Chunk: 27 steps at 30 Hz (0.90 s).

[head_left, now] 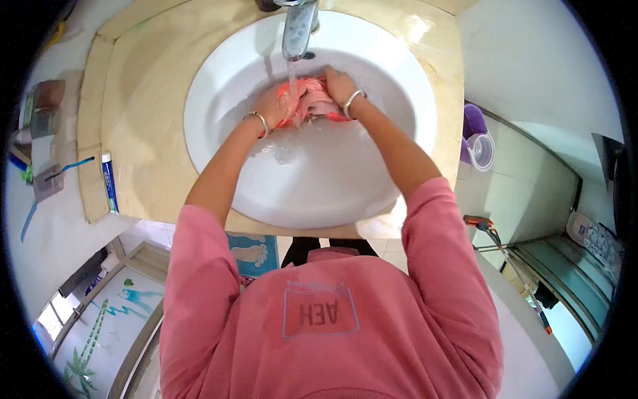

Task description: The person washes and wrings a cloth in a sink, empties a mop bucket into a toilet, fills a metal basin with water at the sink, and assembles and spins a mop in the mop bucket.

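Note:
Water runs from the chrome faucet [300, 30] onto a wet pink-red cloth [312, 100] in the white oval sink [312, 193]. My left hand [271, 106], with a silver bangle at the wrist, grips the cloth's left side beside the stream. On the right side, my right hand [339, 88], also with a bangle, has its fingers closed around the cloth's edge. The cloth is bunched between both hands, over water in the upper part of the basin. Some fingertips are hidden by the cloth.
A blue and white tube [109, 183] stands on the left of the beige counter [146, 126]. A purple bucket with a white basket [480, 149] is on the floor at the right, near an orange-ended mop [480, 221]. A blue footprint mat [256, 255] lies below the counter.

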{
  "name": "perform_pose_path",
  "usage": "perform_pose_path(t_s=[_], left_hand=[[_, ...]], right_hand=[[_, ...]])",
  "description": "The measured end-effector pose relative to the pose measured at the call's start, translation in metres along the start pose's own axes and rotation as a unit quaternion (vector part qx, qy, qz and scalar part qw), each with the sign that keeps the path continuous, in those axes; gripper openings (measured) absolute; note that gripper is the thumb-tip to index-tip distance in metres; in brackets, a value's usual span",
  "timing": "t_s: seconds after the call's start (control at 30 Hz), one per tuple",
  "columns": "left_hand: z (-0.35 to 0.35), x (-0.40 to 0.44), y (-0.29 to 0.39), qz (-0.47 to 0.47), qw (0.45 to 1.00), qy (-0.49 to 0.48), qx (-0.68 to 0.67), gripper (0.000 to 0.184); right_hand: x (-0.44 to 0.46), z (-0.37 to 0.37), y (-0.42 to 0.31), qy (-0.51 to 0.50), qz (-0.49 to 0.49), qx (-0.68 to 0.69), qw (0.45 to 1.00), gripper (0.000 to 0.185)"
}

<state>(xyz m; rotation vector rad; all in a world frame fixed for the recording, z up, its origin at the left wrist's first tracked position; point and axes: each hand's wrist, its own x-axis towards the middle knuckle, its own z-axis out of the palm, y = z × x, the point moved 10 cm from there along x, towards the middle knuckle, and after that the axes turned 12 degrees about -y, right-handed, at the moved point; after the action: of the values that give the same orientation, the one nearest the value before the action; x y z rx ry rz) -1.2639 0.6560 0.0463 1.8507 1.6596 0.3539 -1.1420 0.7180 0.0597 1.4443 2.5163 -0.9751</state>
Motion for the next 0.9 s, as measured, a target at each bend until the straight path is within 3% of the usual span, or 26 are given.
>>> perform_pose_path(t_s=[0.03, 0.07, 0.13, 0.23, 0.37, 0.47, 0.5, 0.6, 0.63, 0.7, 0.73, 0.77, 0.87, 0.9], left_hand=[[-0.007, -0.022, -0.004, -0.032, 0.979, 0.010, -0.199, 0.045], [-0.027, -0.041, 0.017, -0.022, 0.988, 0.016, -0.151, 0.044], [-0.051, -0.070, 0.045, -0.003, 0.998, 0.027, -0.054, 0.043], [-0.079, -0.112, 0.078, 0.108, 0.980, 0.117, -0.118, 0.033], [-0.087, -0.145, 0.096, 0.183, 0.963, 0.166, -0.103, 0.023], [-0.067, -0.152, 0.098, 0.191, 0.977, 0.086, -0.049, 0.020], [-0.056, -0.146, 0.080, 0.174, 0.965, 0.063, -0.186, 0.033], [-0.045, -0.129, 0.068, 0.085, 0.988, 0.085, 0.094, 0.059], [-0.036, -0.119, 0.062, 0.032, 0.990, 0.042, 0.131, 0.084], [-0.014, -0.099, 0.053, -0.013, 0.980, -0.014, 0.198, 0.088], [-0.001, -0.091, 0.043, -0.035, 0.971, -0.043, 0.231, 0.090], [0.000, -0.089, 0.050, 0.012, 0.975, -0.001, 0.222, 0.087], [0.010, -0.072, 0.040, -0.017, 0.970, -0.048, 0.237, 0.087], [0.009, -0.068, 0.043, -0.027, 0.951, -0.082, 0.297, 0.086]], right_hand=[[-0.021, -0.017, -0.003, 0.015, 0.017, 0.086, 0.996, 0.042], [-0.043, -0.031, -0.008, 0.029, 0.033, 0.171, 0.984, 0.042], [-0.082, -0.058, -0.040, 0.100, -0.051, 0.172, 0.979, 0.038], [-0.142, -0.079, -0.088, 0.161, -0.159, 0.118, 0.967, 0.031], [-0.168, -0.060, -0.086, 0.132, -0.183, 0.122, 0.967, 0.026], [-0.150, -0.043, -0.045, 0.115, -0.108, 0.155, 0.975, 0.031], [-0.146, -0.039, -0.045, 0.135, -0.097, 0.057, 0.984, 0.036], [-0.123, -0.010, -0.052, 0.172, -0.058, -0.192, 0.965, 0.052], [-0.117, 0.009, -0.055, 0.171, -0.044, -0.243, 0.954, 0.057], [-0.103, 0.032, -0.061, 0.116, -0.036, -0.293, 0.948, 0.067], [-0.096, 0.036, -0.062, 0.100, -0.041, -0.278, 0.954, 0.065], [-0.090, 0.039, -0.063, 0.085, -0.045, -0.263, 0.960, 0.063], [-0.079, 0.036, -0.067, 0.058, -0.061, -0.269, 0.959, 0.058], [-0.075, 0.033, -0.068, 0.046, -0.060, -0.263, 0.962, 0.057]])
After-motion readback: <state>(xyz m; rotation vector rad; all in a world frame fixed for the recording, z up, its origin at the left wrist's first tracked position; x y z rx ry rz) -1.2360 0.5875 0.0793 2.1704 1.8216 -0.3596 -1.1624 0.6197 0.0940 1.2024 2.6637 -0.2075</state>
